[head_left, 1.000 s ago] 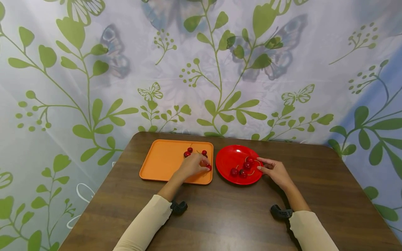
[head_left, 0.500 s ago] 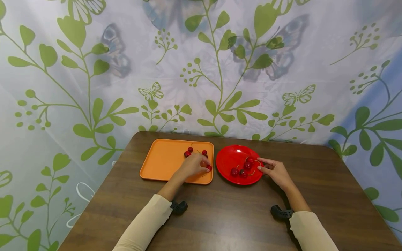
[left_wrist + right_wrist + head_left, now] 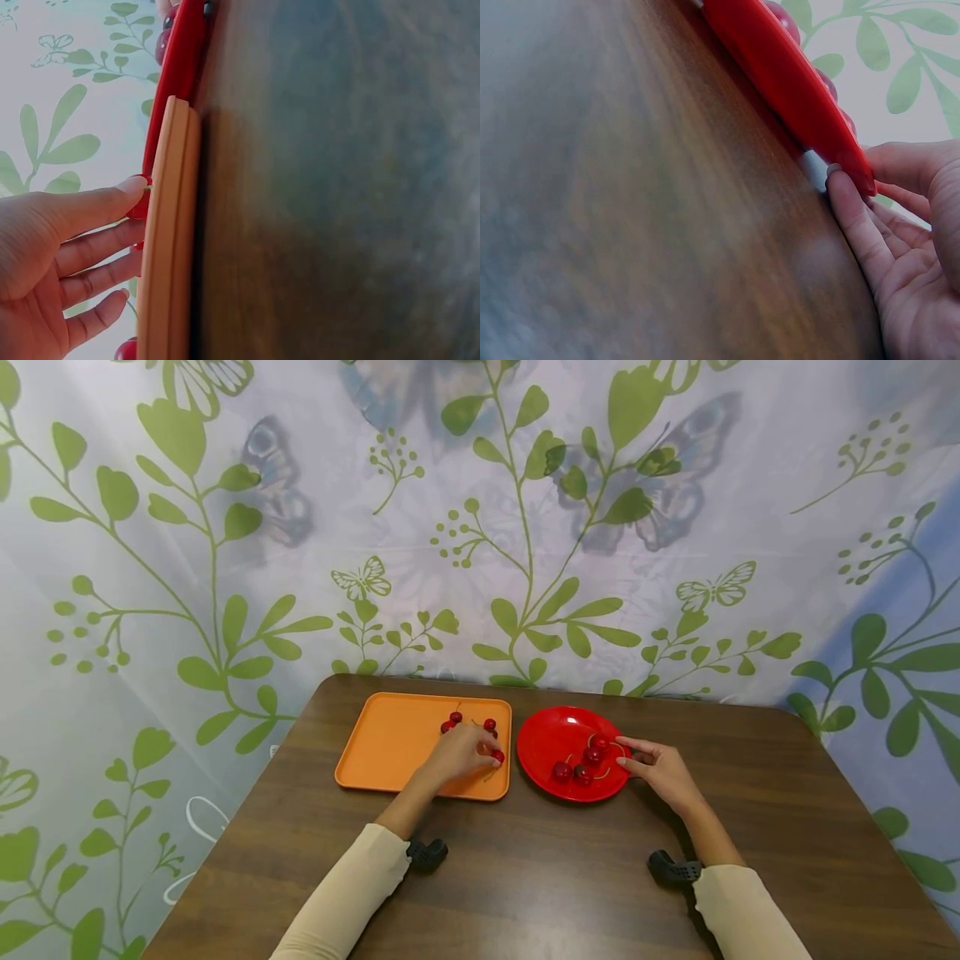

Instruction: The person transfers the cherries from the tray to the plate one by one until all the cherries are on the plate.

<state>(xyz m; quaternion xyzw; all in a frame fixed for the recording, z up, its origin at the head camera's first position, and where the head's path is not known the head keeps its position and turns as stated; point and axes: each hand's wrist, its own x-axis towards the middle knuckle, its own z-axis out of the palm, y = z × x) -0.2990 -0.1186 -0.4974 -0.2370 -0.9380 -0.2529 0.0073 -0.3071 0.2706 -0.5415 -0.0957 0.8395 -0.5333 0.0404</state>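
Observation:
My left hand (image 3: pixel 463 753) is over the right part of an orange tray (image 3: pixel 386 739), thumb and fingers pinching a red cherry (image 3: pixel 497 757). In the left wrist view the thumb presses on that cherry (image 3: pixel 140 204) just behind the tray's edge (image 3: pixel 169 247). Several more cherries (image 3: pixel 489 724) lie on the tray beyond the hand, partly covered by it. To the right, a red plate (image 3: pixel 542 739) bears several cherries (image 3: pixel 562 771) with stems. My right hand (image 3: pixel 663 777) pinches the plate's right rim; in the right wrist view, fingers lie above and below the rim (image 3: pixel 810 112).
Both dishes stand side by side, a narrow gap between them, toward the back of a brown wooden table (image 3: pixel 517 877). A leaf-patterned cloth (image 3: pixel 420 568) hangs behind the table. Each wrist wears a black strap-like device (image 3: pixel 427 857).
The left hand and the cherry in its fingers have shifted very slightly up in the view. The right hand keeps its place at the plate's rim.

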